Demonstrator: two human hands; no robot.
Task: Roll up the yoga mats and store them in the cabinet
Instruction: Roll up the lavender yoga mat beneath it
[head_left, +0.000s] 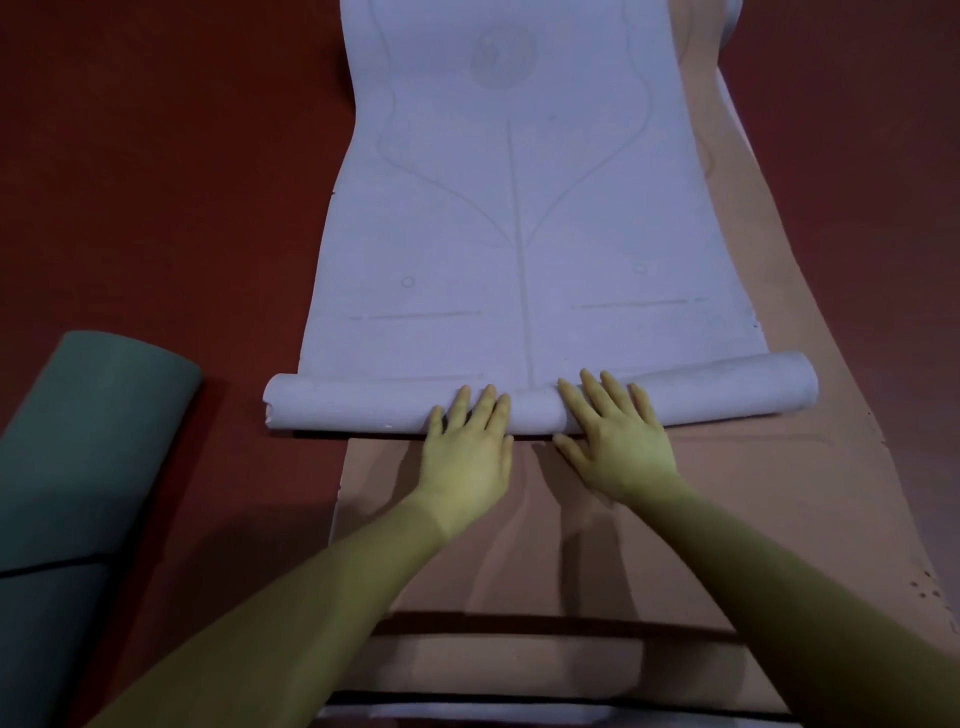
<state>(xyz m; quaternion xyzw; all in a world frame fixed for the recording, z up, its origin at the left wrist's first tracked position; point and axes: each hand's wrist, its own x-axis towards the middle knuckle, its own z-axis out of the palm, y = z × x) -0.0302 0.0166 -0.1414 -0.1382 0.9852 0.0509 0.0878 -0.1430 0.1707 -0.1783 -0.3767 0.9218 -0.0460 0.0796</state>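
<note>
A pale lavender yoga mat lies spread out away from me, its near end wound into a thin roll across the middle of the view. My left hand and my right hand press on the roll's middle with straight, spread fingers. Under the lavender mat lies a flat pinkish-tan mat that reaches toward me and shows along the right side. A dark green rolled mat rests on the floor at the left.
The floor is dark red carpet on both sides of the mats. Dark bands cross the tan mat near my body. No cabinet is in view.
</note>
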